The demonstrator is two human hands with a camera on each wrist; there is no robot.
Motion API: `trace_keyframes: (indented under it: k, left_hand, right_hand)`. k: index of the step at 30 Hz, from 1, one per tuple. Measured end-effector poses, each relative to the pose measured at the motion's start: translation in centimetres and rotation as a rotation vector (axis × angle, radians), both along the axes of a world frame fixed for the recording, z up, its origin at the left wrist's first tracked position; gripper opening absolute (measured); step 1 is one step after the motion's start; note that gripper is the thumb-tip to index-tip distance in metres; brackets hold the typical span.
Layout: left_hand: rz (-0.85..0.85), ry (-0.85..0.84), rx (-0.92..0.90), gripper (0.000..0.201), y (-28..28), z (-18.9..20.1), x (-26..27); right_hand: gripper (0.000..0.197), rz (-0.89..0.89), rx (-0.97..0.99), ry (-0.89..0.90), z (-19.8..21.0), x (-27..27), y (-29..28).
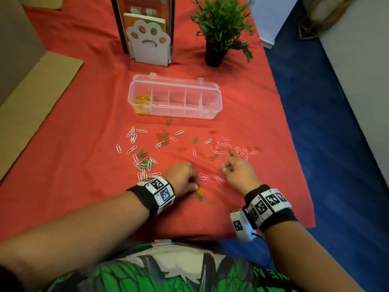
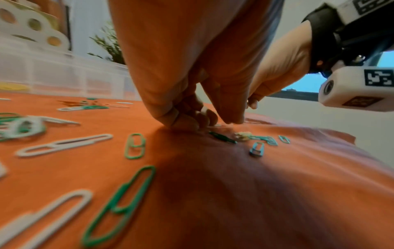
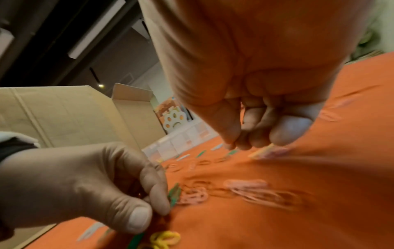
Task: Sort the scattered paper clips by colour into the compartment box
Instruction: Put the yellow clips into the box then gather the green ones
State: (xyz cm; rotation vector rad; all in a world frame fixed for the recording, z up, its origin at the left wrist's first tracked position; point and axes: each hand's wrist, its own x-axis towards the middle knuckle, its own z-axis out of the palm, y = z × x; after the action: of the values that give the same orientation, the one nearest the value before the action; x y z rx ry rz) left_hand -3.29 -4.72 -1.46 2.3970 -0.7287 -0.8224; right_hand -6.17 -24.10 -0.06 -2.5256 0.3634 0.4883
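Note:
The clear compartment box [image 1: 211,113] stands open mid-cloth, with yellow clips [image 1: 143,100] in its leftmost compartment. White, green, pink and red paper clips [image 1: 145,161] lie scattered in front of it. My left hand [image 1: 195,184] is curled with its fingertips [image 2: 192,123] down on the cloth; thumb and forefinger meet beside a green clip [image 3: 175,193], just above a few yellow clips [image 3: 164,239]. My right hand [image 1: 224,167] hovers with curled fingers [image 3: 245,141] at the near edge of the pink cluster [image 1: 223,144]. No clip shows inside either hand.
A potted plant [image 1: 219,28] and a white paw-shaped holder [image 1: 149,43] stand behind the box. Cardboard [image 1: 31,102] lies at the left. The red cloth [image 1: 84,144] ends on the right above blue floor [image 1: 315,123].

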Motion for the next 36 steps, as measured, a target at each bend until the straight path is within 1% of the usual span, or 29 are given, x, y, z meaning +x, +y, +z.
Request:
trace_keyframes:
  k: [3,5,7,9,10,13,15,18,20,21,23,25,26,27,29,31,32,34,36]
  left_hand:
    - [-0.102,-0.036,0.033,0.027,-1.2,-0.4,-0.8]
    - [-0.154,-0.080,0.052,0.024,-1.6,-0.5,-1.1]
    - [-0.191,-0.113,0.066,0.018,-1.6,-0.7,-1.1]
    - [-0.194,-0.120,0.071,0.013,-1.3,-0.9,-0.7]
    - [-0.181,-0.126,0.073,0.012,-1.2,-1.0,-0.4]
    - [-0.118,-0.150,0.091,0.011,-0.3,-1.1,0.6]
    - [-0.045,-0.164,0.071,0.014,0.4,-1.5,1.1]
    - [0.114,-0.153,0.017,0.019,1.3,-1.7,1.7]
    - [0.209,-0.112,-0.027,0.018,1.7,-1.4,2.1]
    - [0.266,-0.073,-0.052,0.017,1.9,-1.2,2.3]
    - [0.456,0.078,-0.151,0.014,2.1,-0.9,2.8]
    - [0.683,0.266,-0.307,0.025,2.3,-0.6,3.1]
    - [0.767,0.353,-0.376,0.029,2.3,-0.5,3.2]
    - [0.826,0.429,-0.431,0.032,2.2,-0.2,3.3]
    - [0.890,0.540,-0.501,0.033,2.0,0.4,3.4]
    - [0.892,0.573,-0.501,0.031,1.8,0.8,3.3]
    - [0.850,0.528,-0.455,0.030,1.8,0.8,3.2]
    - [0.695,0.381,-0.342,0.026,1.9,0.7,2.7]
    - [0.481,0.262,-0.259,0.022,2.1,0.5,2.0]
  right_hand:
    - [0.013,-0.135,-0.047,-0.044,-1.0,-1.3,-2.0]
    - [0.018,-0.221,-0.068,-0.092,-1.5,-1.8,-3.3]
    - [0.027,-0.294,-0.072,-0.095,-1.7,-2.0,-4.1]
    - [0.033,-0.326,-0.066,-0.071,-1.7,-1.9,-4.5]
    - [0.033,-0.329,-0.060,-0.069,-1.8,-1.7,-4.5]
    - [0.026,-0.297,-0.039,-0.093,-2.1,-0.9,-3.6]
    - [0.022,-0.265,-0.031,-0.105,-2.5,-0.4,-2.7]
    - [0.023,-0.170,-0.001,-0.133,-2.9,0.3,-1.1]
    - [0.023,-0.123,0.037,-0.124,-2.9,1.0,-0.5]
    - [0.021,-0.129,0.041,-0.117,-2.7,1.4,-0.6]
    - [0.018,-0.178,-0.013,-0.149,-2.3,2.2,-1.4]
    - [0.015,-0.254,-0.072,-0.181,-2.0,2.9,-2.7]
    - [0.015,-0.279,-0.105,-0.180,-1.9,3.3,-3.3]
    - [0.017,-0.291,-0.136,-0.169,-1.8,3.6,-3.6]
    - [0.027,-0.286,-0.184,-0.136,-2.0,4.2,-3.5]
    - [0.030,-0.250,-0.211,-0.127,-2.2,4.7,-2.9]
    - [0.030,-0.224,-0.214,-0.127,-2.4,4.9,-2.5]
    - [0.032,-0.198,-0.178,-0.098,-2.4,5.3,-1.9]
    - [0.029,-0.202,-0.096,-0.086,-2.2,5.6,-1.6]
